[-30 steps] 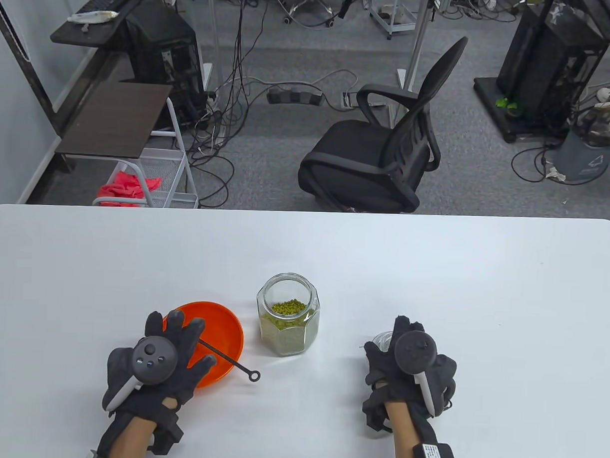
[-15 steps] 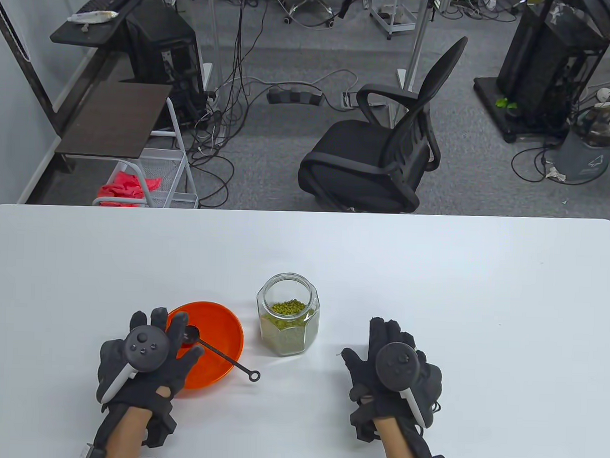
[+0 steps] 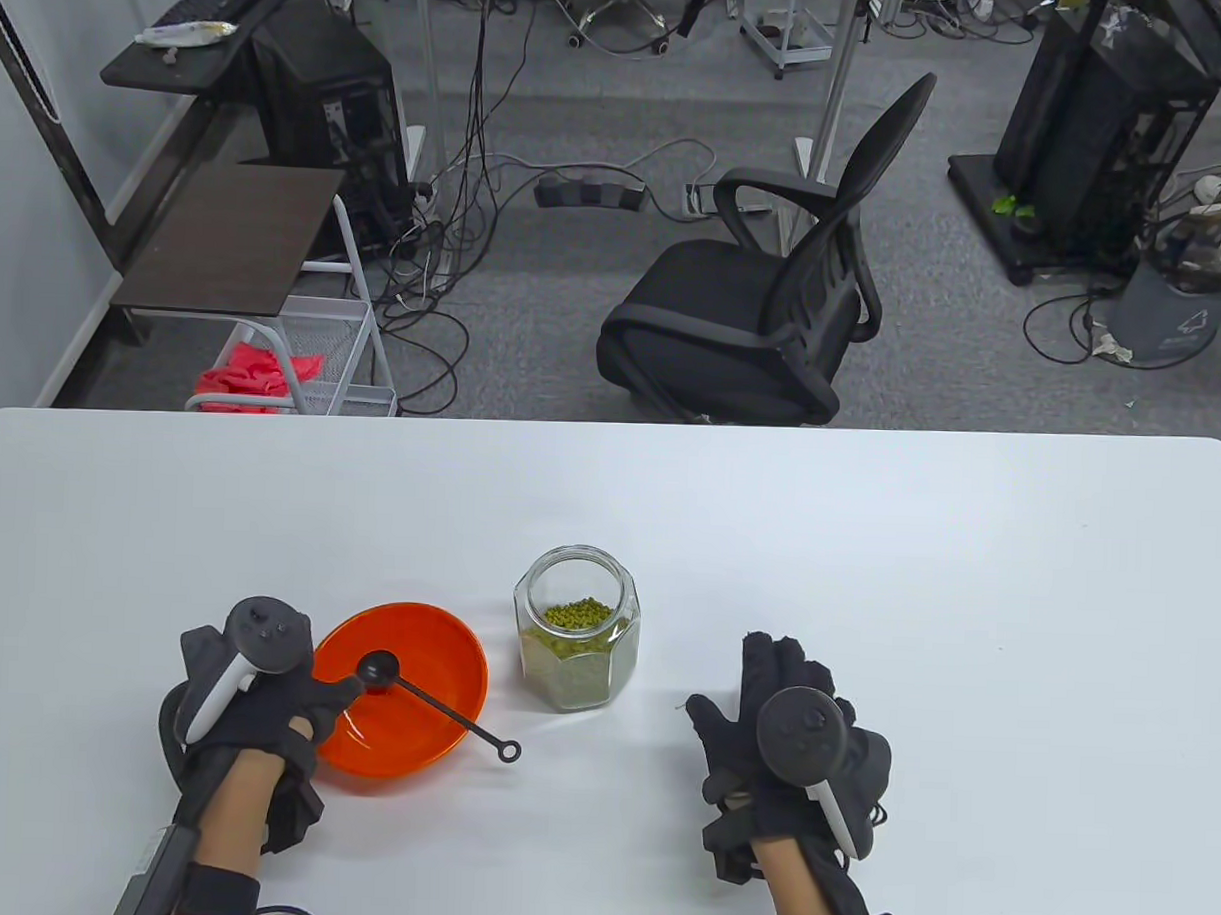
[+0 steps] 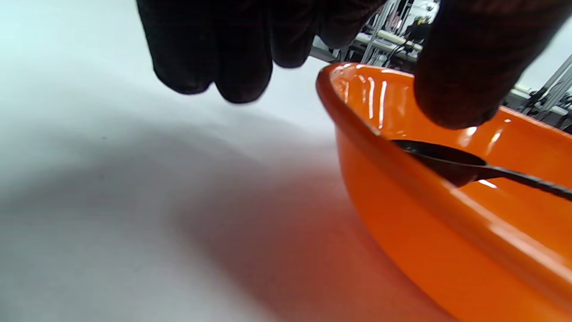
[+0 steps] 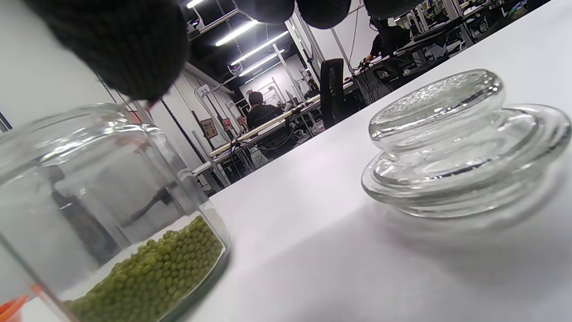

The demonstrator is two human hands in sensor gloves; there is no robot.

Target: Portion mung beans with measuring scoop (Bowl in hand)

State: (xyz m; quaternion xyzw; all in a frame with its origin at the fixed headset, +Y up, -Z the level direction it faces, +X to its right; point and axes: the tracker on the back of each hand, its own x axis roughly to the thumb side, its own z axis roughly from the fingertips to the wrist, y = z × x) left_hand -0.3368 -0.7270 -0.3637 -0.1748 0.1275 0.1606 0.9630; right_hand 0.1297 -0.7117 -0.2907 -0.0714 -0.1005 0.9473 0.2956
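My right hand [image 3: 796, 744]: flat over the white table [image 3: 868, 547], fingers straight, holding nothing; the glass lid [image 5: 464, 147] lay on the table beneath it. My left hand [image 3: 252, 695]: at the orange bowl's [image 3: 434, 651] left rim, thumb [image 4: 460, 85] over the edge inside, other fingers [image 4: 214, 49] outside; whether it gripped the rim, I could not tell. Black measuring scoop [image 3: 403, 682]: cup inside the bowl, handle lying across its right rim. Lidless glass jar [image 3: 577, 626]: upright beyond and right of the bowl, part-filled with mung beans [image 3: 577, 614].
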